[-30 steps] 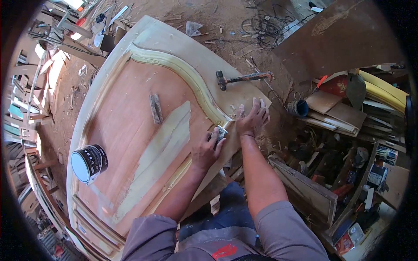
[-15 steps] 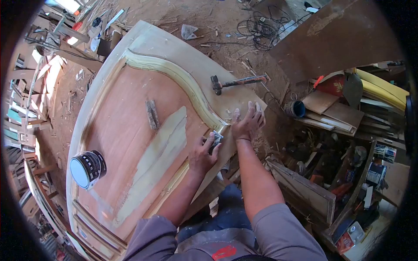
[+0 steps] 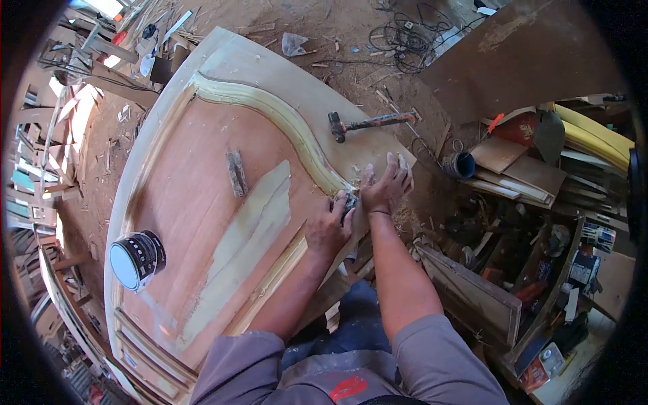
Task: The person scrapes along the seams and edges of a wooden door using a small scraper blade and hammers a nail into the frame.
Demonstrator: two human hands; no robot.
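My left hand (image 3: 329, 229) is closed around a small grey piece that looks like folded sandpaper (image 3: 351, 202). It presses this at the corner where the curved moulding (image 3: 297, 128) meets the straight side moulding (image 3: 273, 273). Just right of it, my right hand (image 3: 386, 189) lies at the edge of the wooden panel (image 3: 202, 155), fingers spread and holding nothing. Pale filler (image 3: 250, 229) covers a long patch of the panel. A narrow, dusty block (image 3: 236, 173) lies above that patch. Beyond my hands, a hammer (image 3: 371, 124) rests on the panel's far corner.
An open can (image 3: 138, 260) stands on the panel's left side. Slatted wooden strips (image 3: 152, 354) are at the lower left. To the right are a brown board (image 3: 520, 54), stacked wood offcuts (image 3: 516, 172) and a bin of tools (image 3: 540, 283). Tangled cables (image 3: 412, 37) lie on the ground.
My left hand has slid right and slightly upward along the moulding with the grey piece, closing up to my right hand. My right hand has barely moved.
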